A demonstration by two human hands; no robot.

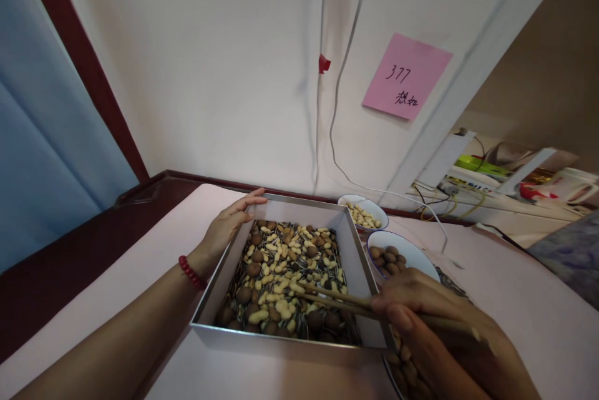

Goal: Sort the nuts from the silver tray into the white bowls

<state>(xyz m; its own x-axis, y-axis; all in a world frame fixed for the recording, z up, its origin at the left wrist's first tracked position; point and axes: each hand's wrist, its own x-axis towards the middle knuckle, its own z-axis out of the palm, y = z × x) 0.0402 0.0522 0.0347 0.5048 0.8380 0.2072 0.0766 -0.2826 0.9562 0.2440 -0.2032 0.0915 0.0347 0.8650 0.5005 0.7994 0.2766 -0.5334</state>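
A shallow rectangular box (299, 345) with pale inner walls holds a mix of peanuts, striped sunflower seeds and round brown nuts. My left hand (229, 219) grips its far left corner, fingers over the rim; a red bead bracelet is on the wrist. In my right hand (435, 319) is a pair of wooden chopsticks (344, 301), reaching over the right wall. Their tips are down among the peanuts (281, 287) in the middle of the box; whether they pinch one I cannot tell.
Behind the box's right side stands a bowl of peanuts (365, 216). Nearer is a bowl of round brown nuts (388, 259), partly behind my right hand. Another bowl (405, 375) is mostly hidden beneath that hand. A white cable (421, 200) runs down the wall onto the pink-covered table (528, 300).
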